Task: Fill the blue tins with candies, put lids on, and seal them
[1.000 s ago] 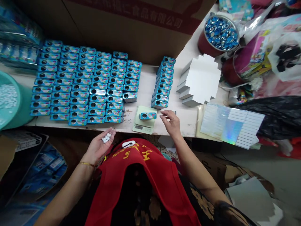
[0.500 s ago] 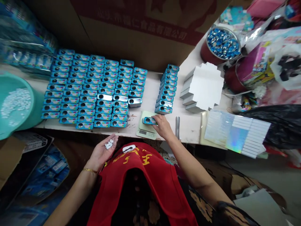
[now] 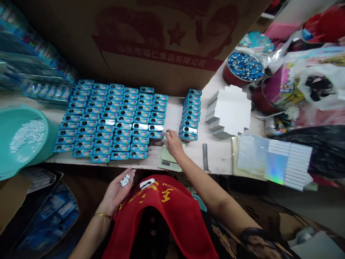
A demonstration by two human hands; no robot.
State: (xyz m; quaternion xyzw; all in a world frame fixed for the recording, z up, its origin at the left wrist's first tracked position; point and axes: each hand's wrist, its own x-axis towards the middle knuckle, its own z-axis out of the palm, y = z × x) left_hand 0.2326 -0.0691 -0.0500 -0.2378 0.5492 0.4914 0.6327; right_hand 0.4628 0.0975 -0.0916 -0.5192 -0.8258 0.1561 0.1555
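My left hand [image 3: 120, 187] is palm up in front of the table edge, fingers slightly curled round a small pile of white pellets [image 3: 125, 180]. My right hand [image 3: 172, 142] reaches over the pale green scale [image 3: 169, 158], its fingertips beside the end tin [image 3: 156, 135] of the rightmost column in the large block. Its fingers are apart, and the tin stands in line with the others. Blue tins with round dark openings [image 3: 105, 140] stand in several columns to the left. A single column of similar tins [image 3: 190, 129] is right of my right hand.
A teal basin [image 3: 48, 133] with white pellets stands at the left. Behind the tins rises a large cardboard box [image 3: 151, 68]. Rightward are a metal bar [image 3: 205, 157], white stacked card [image 3: 231, 111], silvery sheets [image 3: 275, 158] and a pot of blue caps [image 3: 229, 73].
The tin that was on the scale now stands at the end of the block's rightmost column. My right hand has moved up and left from the scale and let go of it. The view has shifted.
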